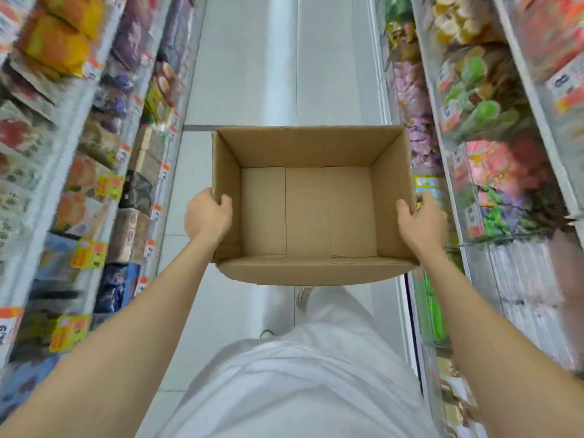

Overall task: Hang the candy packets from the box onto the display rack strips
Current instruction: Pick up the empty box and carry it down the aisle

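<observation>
Head view: where was the box (311, 147)?

– Held out in front of the person's waist, above the aisle floor (246, 74), open side up. It sat level, long sides running left to right, about midway between the two shelf runs.

And the hands?

– The left hand (207, 216) gripped the left wall toward its near end, thumb (226, 200) hooked over the rim into the box, the other fingers outside and mostly hidden. The right hand (422, 221) gripped the right wall the same way, thumb (404, 208) over the rim, fingers curled round the outside. Both forearms were bare and reached forward.

What showed inside it?

– Plain cardboard: four walls and the bottom flaps, with seams between them. The near top flap (316, 273) was folded down outside, toward the person.

Did the box touch the shelves?

– No, both side walls stood apart from them. Whether the near flap brushed the person, I could not tell.

What stood on the shelves?

– Too blurred to name. The left shelves (63, 153) carried bags in orange, purple and blue, with orange and yellow price tags (123, 151) along the edges. The right shelves (489, 137) carried pink, green and purple packs, tagged likewise.

And below the box?

– A white shirt (300, 384), pale trousers (331, 308) and one shoe (303, 297) on the pale tiled floor.
</observation>
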The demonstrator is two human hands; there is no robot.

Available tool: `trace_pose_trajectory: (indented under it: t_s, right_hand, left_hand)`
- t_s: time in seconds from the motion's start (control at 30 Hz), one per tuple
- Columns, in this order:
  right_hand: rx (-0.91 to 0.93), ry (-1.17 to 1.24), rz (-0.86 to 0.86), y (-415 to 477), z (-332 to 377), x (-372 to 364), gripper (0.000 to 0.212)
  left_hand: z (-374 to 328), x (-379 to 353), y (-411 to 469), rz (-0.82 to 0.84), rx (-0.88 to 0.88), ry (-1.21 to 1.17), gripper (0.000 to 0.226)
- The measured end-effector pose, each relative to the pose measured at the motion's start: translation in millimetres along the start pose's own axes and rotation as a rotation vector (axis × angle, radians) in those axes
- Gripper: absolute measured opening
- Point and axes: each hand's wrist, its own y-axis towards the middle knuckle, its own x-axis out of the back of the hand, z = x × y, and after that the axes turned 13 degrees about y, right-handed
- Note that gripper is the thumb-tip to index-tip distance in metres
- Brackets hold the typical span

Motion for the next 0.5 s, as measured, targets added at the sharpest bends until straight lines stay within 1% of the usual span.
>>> trace_pose_trajectory:
  t_s: [0.1,0.17,0.3,0.5]
  right_hand:
    - [-0.04,0.01,-0.022,99,31,-30,0.023]
    - [-0.031,0.033,-0.018,172,56,-53,0.024]
    - [-0.02,0.008,0.006,303,115,-95,0.025]
    - [0.073,-0.038,0.119,508,239,-180,0.027]
  left_hand:
    - [-76,-6,101,0.01,-0.031,-0.005,0.027]
    - [-125,-7,161,-0.008,-0.022,-0.022,0.028]
    - [-198,2,264,0.008,0.039,-0.035,0.028]
    - [-294,28,444,-0.02,0.169,-0.08,0.031]
